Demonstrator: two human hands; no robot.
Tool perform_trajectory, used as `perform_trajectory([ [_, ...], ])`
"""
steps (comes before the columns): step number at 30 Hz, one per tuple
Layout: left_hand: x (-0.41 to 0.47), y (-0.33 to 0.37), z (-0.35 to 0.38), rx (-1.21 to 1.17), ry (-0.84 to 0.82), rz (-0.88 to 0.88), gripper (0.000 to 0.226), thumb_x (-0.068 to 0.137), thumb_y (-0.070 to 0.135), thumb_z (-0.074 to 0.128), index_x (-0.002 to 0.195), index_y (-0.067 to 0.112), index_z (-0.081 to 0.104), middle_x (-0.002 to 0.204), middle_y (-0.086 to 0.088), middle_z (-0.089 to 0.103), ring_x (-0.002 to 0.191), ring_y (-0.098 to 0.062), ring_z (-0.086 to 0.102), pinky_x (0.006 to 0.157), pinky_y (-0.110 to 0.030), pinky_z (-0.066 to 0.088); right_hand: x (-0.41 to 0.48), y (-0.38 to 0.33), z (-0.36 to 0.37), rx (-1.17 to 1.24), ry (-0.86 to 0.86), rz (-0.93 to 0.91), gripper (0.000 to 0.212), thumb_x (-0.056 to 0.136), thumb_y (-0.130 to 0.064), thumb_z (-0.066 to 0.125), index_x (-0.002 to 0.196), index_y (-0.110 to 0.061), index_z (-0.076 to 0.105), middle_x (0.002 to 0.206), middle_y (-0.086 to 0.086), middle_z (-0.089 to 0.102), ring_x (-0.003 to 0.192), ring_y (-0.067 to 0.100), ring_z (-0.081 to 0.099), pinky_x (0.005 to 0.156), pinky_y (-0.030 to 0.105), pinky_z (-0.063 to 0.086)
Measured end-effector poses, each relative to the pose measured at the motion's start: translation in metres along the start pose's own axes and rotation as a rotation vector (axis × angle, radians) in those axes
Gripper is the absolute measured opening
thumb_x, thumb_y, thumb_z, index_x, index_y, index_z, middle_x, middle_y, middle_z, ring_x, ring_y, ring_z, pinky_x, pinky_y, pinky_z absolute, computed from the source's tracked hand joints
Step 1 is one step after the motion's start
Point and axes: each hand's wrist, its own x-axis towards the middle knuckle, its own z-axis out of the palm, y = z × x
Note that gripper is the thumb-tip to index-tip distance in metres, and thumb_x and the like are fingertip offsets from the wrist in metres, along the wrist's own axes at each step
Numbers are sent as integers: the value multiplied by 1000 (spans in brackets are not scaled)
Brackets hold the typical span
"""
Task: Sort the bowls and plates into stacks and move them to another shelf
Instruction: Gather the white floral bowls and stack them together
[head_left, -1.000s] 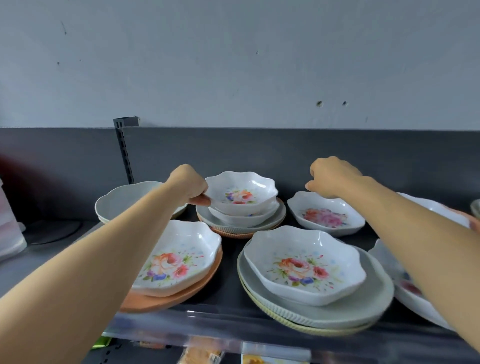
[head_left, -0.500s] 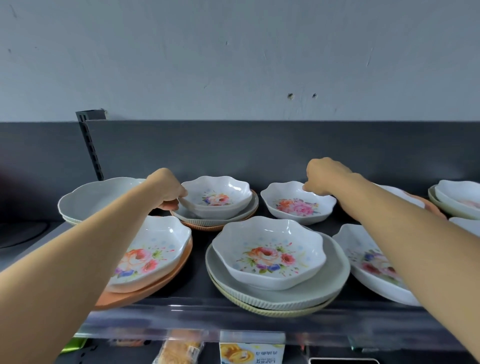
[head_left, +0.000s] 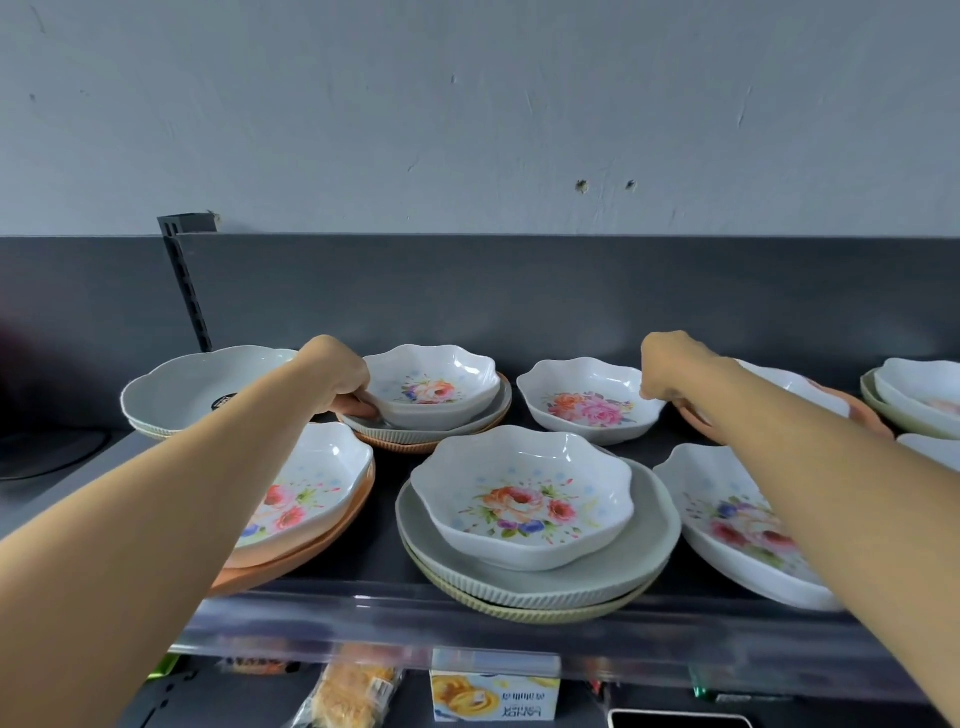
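Dark shelf (head_left: 384, 551) is pretty packed. Biggest pieces: a plain grey dish (head_left: 197, 384) at the back left corner, a wide floral plate (head_left: 727, 525) by the front edge on the right, and a grey plate stack (head_left: 649, 540) mid front edge with a big floral bowl (head_left: 524, 499) sitting in it.

The ones that matter are the two small bowls along the back edge. The left grip (head_left: 337, 376) is curled round the left rim of the small floral bowl (head_left: 434, 387), which rests on a ribbed grey plate (head_left: 415, 428) over an orange plate (head_left: 400, 445). The right grip (head_left: 670, 371) pinches the right rim of the pink-flower bowl (head_left: 589, 402), which stands alone on the shelf just beside it.

My guess is these are light but glossy and chip easily, so they'd be slippery at that wavy rim. Thumb inside and fingers under the wall looks like the safe hold. Lift straight up so the plate underneath doesn't drag along.
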Motion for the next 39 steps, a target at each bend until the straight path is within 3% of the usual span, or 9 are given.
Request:
perform_trajectory([
  [3,3,-2,2,-48,23,-53,13,86,-7,57,74,-2,54,81,-12,64,90,-25,66,92,-32,53,4,2,1,64,34,1,24,85,0,54,66,-7,42,70,6,41,54,18,40,44,24,30],
  [7,3,-2,3,-58,81,-39,6,87,-3,55,81,-2,55,77,-13,65,33,-17,62,46,-21,54,5,3,2,52,28,-20,25,85,3,53,64,-7,42,68,7,41,54,18,40,44,25,31],
  [11,2,-2,3,-72,118,-17,8,88,-3,52,80,-1,53,64,-14,66,30,-17,60,63,-27,57,4,4,2,55,52,-36,27,84,7,49,63,-6,40,67,8,40,66,25,49,46,26,34],
  [14,0,-1,1,-68,136,-22,9,86,-2,56,79,2,53,44,-8,64,49,-17,70,79,-31,57,5,7,3,62,50,-58,27,84,8,49,63,-6,40,67,8,39,73,27,49,53,29,38],
  [19,-5,-1,2,-59,142,-17,12,87,-4,55,76,-1,52,64,-12,67,34,-17,62,66,-28,59,9,10,4,59,41,-72,26,82,8,48,62,-6,41,67,7,40,76,29,49,44,25,31],
  [24,-9,-1,6,-42,138,-33,13,88,-6,52,76,-1,52,74,-15,62,26,-18,58,38,-23,52,14,13,3,143,-6,-23,22,83,2,44,63,-7,46,58,7,53,51,19,48,44,22,34],
  [29,-8,0,6,-46,148,-30,9,88,-5,52,80,-3,54,80,-15,64,29,-17,60,55,-25,56,21,18,0,187,-70,-18,25,85,-2,40,62,-8,47,21,0,45,19,11,46,44,21,37],
  [33,-7,1,1,-104,179,-17,4,89,-4,51,87,-2,54,63,-15,67,35,-18,64,58,-26,56,22,21,3,243,-30,-39,28,85,2,48,59,-9,44,24,1,45,42,15,45,40,22,33],
  [39,-16,18,-3,-239,181,38,11,86,-8,50,76,-2,52,53,-17,65,31,-20,61,68,-33,61,29,22,9,222,-67,20,25,83,-5,52,59,-9,51,20,-2,43,47,15,48,42,21,34],
])
